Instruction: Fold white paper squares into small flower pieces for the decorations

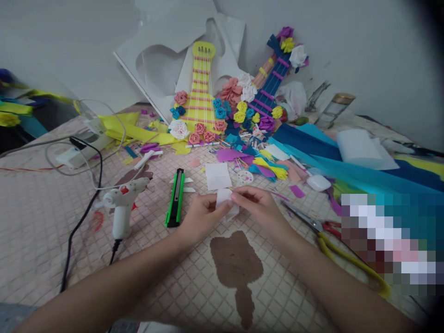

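A small piece of white paper (224, 198) is held up between both hands, partly hidden by the fingers. My left hand (204, 212) pinches it from the left, thumb across its front. From the right, my right hand (255, 203) grips its edge between thumb and fingers. Just behind them a white paper square (218, 175) lies flat on the table. Left of my left hand is a green and black utility knife (175, 199). Scissors (312, 222) with red and yellow handles lie open-bladed or closed, I cannot tell, beside my right forearm.
A white glue gun (121, 208) with a black cord stands at the left, near a power strip (83, 148). Yellow (201, 92) and blue (270, 88) paper-flowered guitars lean at the back. Paper scraps and a white roll (360, 148) lie rightward.
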A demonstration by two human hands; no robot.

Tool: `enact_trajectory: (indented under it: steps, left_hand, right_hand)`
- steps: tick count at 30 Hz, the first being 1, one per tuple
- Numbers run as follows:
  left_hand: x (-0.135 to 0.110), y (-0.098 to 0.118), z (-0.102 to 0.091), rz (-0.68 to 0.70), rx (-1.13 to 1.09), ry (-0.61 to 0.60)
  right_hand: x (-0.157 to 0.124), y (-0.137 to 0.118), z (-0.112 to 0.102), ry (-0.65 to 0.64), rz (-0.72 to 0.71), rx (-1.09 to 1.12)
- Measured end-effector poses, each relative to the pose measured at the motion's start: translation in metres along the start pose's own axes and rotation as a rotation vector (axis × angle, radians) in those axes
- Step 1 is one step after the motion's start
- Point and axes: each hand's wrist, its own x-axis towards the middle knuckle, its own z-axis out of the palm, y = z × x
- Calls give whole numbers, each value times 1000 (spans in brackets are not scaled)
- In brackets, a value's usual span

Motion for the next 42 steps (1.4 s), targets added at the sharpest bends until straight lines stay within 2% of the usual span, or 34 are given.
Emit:
enact_trajectory:
  steps: [5, 15, 42]
  left_hand:
    - [0, -1, -1, 1, 79, 24]
    - [-1, -1, 0, -21, 97, 13]
    - [1, -4, -2, -4, 131, 100]
  right_hand:
    - [-1, -1, 1, 3, -11, 12]
    - [0, 3, 3, 38, -26, 77]
    - [-1, 3, 0, 15, -43, -105]
